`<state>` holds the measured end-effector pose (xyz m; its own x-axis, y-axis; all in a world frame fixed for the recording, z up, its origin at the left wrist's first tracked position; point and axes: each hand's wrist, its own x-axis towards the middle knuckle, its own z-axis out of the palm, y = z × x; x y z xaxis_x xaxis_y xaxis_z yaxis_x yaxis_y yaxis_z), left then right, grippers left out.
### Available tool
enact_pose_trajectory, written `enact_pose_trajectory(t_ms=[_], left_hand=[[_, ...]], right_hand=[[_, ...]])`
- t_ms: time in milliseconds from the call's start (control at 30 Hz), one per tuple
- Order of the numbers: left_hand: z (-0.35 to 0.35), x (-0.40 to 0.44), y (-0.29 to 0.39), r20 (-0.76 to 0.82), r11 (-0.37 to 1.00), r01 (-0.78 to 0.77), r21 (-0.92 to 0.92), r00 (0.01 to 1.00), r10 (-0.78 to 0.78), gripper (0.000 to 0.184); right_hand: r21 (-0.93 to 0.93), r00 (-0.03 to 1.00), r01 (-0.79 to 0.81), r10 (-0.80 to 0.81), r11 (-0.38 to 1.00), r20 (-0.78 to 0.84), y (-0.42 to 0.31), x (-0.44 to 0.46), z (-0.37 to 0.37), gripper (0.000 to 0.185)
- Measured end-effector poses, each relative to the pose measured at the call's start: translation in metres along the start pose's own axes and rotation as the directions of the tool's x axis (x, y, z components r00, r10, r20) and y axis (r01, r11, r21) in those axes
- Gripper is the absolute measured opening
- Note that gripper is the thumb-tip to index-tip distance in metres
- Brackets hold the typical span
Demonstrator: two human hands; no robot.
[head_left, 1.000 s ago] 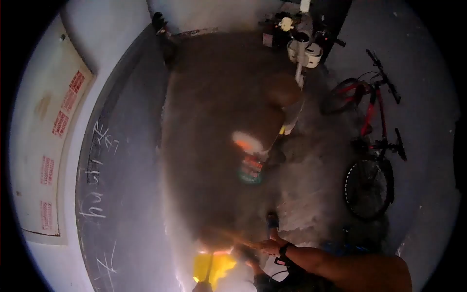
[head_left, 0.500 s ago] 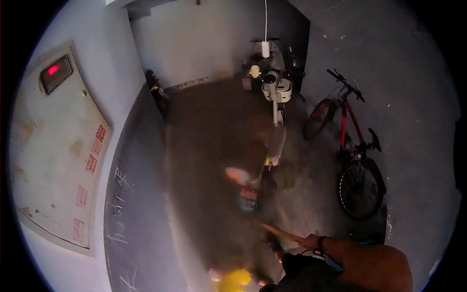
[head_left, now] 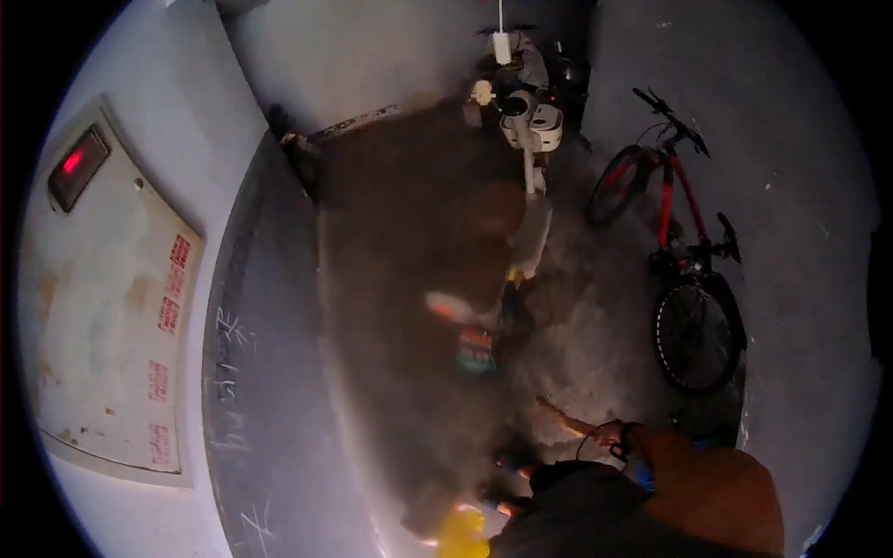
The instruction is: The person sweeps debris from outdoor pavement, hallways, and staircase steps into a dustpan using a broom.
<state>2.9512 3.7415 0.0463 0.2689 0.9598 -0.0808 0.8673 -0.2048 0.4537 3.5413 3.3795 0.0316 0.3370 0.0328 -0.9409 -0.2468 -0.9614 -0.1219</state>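
Observation:
My right hand [head_left: 606, 433] is closed around a light brown wooden stick [head_left: 565, 418], which points down and to the left over the floor. A dark band circles the wrist. My left hand cannot be made out. At the bottom edge a bright yellow object [head_left: 463, 534], blurred and partly cut off, lies beside my feet [head_left: 510, 484], with a small pale patch at its left. Ahead on the floor are a blurred red and teal item with lettering [head_left: 476, 351] and a white and orange item [head_left: 448, 306].
A white scooter [head_left: 532, 130] stands ahead, with a white power strip [head_left: 502, 48] hanging above it. A red and black bicycle [head_left: 672, 195] leans near the right wall. Along the left wall is a worn metal door or cabinet [head_left: 112, 298] with red stickers.
My right hand and the stick have shifted slightly right and up, and the stick's far end has swung right. The view has tilted down, showing more of my feet.

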Motion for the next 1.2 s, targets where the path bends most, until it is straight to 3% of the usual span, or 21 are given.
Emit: enact_pose_trajectory(t_ms=[333, 600, 733, 900, 1067, 1133, 1200], left_hand=[[-0.006, -0.028, 0.022, -0.007, 0.991, 0.135, 0.011, 0.991, -0.135, 0.024], [-0.005, -0.097, -0.012, -0.046, 0.95, 0.304, -0.072, 0.95, -0.308, 0.024], [-0.008, -0.164, -0.041, -0.072, 0.88, 0.451, -0.15, 0.882, -0.465, 0.025], [-0.006, -0.286, -0.068, -0.112, 0.69, 0.659, -0.3, 0.694, -0.711, 0.027], [0.037, -0.441, -0.021, -0.196, 0.346, 0.792, -0.503, 0.285, -0.938, 0.03], [0.066, -0.483, 0.015, -0.237, 0.249, 0.841, -0.48, 0.149, -0.96, 0.031], [0.091, -0.506, 0.042, -0.297, 0.222, 0.951, -0.215, 0.153, -0.943, 0.032]], right_hand=[[-0.181, 0.962, 0.273, -0.265, 0.945, 0.064, -0.133, 0.031, 0.007, 0.033], [-0.381, 0.884, 0.463, -0.446, 0.8, 0.139, -0.222, -0.001, 0.051, 0.031], [-0.485, 0.85, 0.518, -0.488, 0.704, 0.199, -0.246, -0.02, 0.084, 0.03], [-0.594, 0.826, 0.547, -0.495, 0.589, 0.269, -0.258, -0.039, 0.126, 0.029], [-0.673, 0.808, 0.576, -0.448, 0.465, 0.382, -0.295, -0.045, 0.184, 0.028], [-0.693, 0.823, 0.56, -0.407, 0.454, 0.398, -0.317, -0.053, 0.217, 0.027], [-0.729, 0.84, 0.535, -0.366, 0.427, 0.401, -0.335, -0.058, 0.251, 0.027]])
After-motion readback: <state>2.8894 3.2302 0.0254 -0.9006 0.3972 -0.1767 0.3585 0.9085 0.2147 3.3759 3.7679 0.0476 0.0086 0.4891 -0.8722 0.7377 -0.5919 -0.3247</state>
